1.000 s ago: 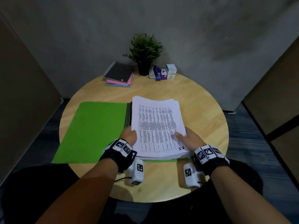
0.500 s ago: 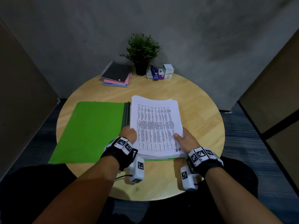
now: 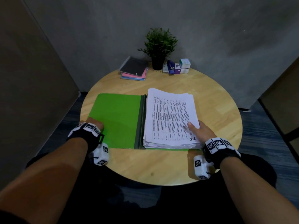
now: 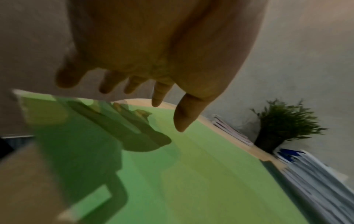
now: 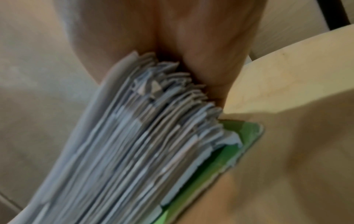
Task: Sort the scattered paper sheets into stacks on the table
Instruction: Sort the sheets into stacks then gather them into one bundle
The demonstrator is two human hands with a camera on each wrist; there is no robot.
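A thick paper stack [image 3: 169,117] with printed columns lies on the right half of an open green folder [image 3: 118,117] on the round wooden table [image 3: 153,164]. My right hand [image 3: 200,130] grips the stack's near right corner, thumb on the top sheet and fingers hidden at the side. In the right wrist view the stack's edges [image 5: 143,151] press into my palm [image 5: 191,37] above the folder's corner [image 5: 243,144]. My left hand [image 3: 95,125] is at the near left corner of the green cover. The left wrist view shows its fingers [image 4: 159,95] spread and relaxed just above the cover [image 4: 191,174], holding nothing.
At the table's far edge stand a potted plant [image 3: 159,47], a pile of notebooks [image 3: 134,68], a blue stapler [image 3: 170,67] and small boxes [image 3: 184,65]. Grey walls close in behind and on both sides. Bare wood shows in front of the folder.
My left hand has left the stack's near left edge and moved left across the green cover to its near left corner. My right hand stays on the stack's near right corner.
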